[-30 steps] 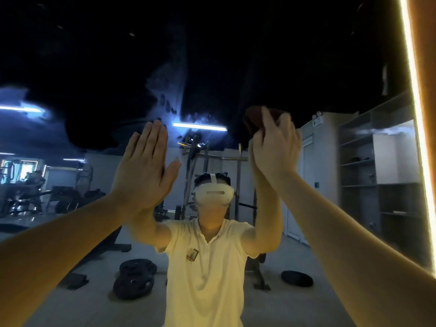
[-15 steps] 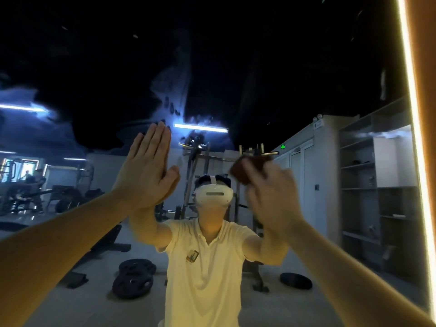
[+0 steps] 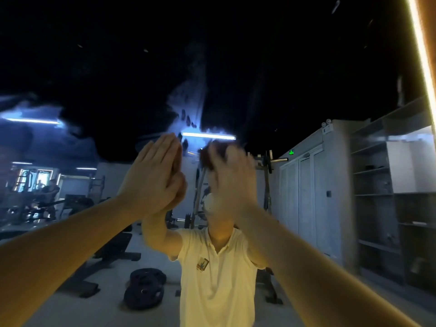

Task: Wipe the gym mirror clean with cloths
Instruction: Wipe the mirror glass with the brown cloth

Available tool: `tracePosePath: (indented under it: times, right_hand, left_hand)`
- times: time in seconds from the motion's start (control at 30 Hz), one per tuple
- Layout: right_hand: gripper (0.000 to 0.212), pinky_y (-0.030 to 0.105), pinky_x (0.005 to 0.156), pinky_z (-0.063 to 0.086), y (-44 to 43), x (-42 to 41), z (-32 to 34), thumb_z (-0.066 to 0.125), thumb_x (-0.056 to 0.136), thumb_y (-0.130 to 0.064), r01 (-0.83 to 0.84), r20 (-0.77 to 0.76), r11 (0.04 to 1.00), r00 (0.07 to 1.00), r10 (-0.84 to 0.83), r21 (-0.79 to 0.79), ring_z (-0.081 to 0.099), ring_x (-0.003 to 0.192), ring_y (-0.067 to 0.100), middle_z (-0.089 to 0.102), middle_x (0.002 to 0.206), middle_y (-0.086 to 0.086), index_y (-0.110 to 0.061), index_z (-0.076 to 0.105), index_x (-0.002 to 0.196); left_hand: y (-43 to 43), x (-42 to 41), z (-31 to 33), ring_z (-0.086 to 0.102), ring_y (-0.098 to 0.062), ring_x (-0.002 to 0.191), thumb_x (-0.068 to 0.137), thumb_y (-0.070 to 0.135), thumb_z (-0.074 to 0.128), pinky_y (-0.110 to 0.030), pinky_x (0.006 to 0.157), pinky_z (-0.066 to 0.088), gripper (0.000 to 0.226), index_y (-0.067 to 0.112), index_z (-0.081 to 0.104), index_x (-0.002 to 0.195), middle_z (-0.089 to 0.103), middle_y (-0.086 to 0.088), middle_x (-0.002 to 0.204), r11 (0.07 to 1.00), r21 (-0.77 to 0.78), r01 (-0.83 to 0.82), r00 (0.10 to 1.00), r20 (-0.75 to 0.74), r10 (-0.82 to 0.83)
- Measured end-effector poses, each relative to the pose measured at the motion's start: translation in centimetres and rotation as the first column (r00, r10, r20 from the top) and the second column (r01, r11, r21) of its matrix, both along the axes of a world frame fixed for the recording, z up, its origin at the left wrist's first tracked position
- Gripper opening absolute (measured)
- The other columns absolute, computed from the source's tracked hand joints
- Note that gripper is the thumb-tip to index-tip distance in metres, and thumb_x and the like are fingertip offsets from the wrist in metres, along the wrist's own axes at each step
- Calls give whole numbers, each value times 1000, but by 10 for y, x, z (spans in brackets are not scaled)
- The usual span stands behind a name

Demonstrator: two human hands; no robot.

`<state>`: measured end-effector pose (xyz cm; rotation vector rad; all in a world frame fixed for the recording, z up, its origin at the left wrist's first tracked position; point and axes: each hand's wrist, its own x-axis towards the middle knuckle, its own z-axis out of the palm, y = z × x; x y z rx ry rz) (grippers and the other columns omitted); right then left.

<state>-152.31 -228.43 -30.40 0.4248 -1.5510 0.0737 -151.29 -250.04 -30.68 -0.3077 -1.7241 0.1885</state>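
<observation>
Smeared mirror (image 3: 283, 67): flat left hand (image 3: 151, 175) beside right hand (image 3: 232, 182) pressing cloth (image 3: 207, 159), grip blurred.

In the mirror (image 3: 259, 67), the pale floor (image 3: 106, 312) carries stacked dark weight plates (image 3: 145, 289); a dark machine base (image 3: 87, 287) rests just left of them.

Dim bluish gloom, warm glare from light strip (image 3: 422, 55) at right, motion-blurred right hand (image 3: 230, 182)

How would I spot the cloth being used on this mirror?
Find the big mirror, then the two raised hands near its middle. The cloth is the dark reddish wad peeping above the blurred right hand; the left hand lies flat and shows none.
</observation>
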Motion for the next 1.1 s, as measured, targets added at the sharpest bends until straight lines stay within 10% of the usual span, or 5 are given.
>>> tracePosePath:
  times: [0.17, 0.47, 0.73, 0.97, 1.1]
  right_hand:
    - [62, 42, 88, 53, 30, -4, -29, 73, 83, -41, 107, -121, 843, 991, -50, 527, 58, 102, 25, 56, 113, 9, -24, 58, 140]
    - [56, 45, 97, 43, -19, -6, 78, 58, 95, -30, 115, -60, 980, 990, -126, -159, 48, 110, 29, 49, 124, 15, -21, 47, 149]
    - [62, 43, 85, 54, -10, -4, -29, 69, 83, -41, 127, -115, 721, 991, -66, 681, 58, 99, 27, 57, 111, 11, -24, 55, 141]
    - [58, 45, 102, 39, -34, -2, 109, 55, 99, -31, 197, -53, 973, 977, -205, -123, 50, 115, 31, 47, 131, 17, -23, 40, 154]
    - [53, 40, 93, 46, -77, -5, 5, 60, 91, -36, 7, -82, 986, 997, 7, 168, 53, 104, 25, 48, 117, 10, -19, 54, 141]
  left_hand:
    - [-3, -11, -17, 3, -27, 160, 105, 57, 22, -45, 129, 6, 81, 3, 8, 164, 4, -15, 172, 995, 97, 25, 1000, 13, -26]
    - [-19, -19, -14, -17, -13, 158, 100, 65, 25, -39, 130, -3, 90, 13, -7, 165, -13, -5, 173, 996, 29, 90, 994, 55, -92]
    - [-59, -10, -23, 3, -25, 161, 107, 53, 15, -51, 129, 13, 76, 3, 11, 164, 6, -14, 173, 988, 146, 39, 999, -4, -39]
    - [-61, -22, -26, -10, -21, 160, 106, 61, 13, -44, 131, 2, 82, 5, -2, 164, -7, -12, 173, 993, 119, -12, 1000, -4, 12]
    - [-81, -18, -24, -3, -20, 161, 107, 56, 12, -48, 130, 13, 76, 6, 6, 165, 1, -11, 174, 999, 25, 31, 999, 13, -31]
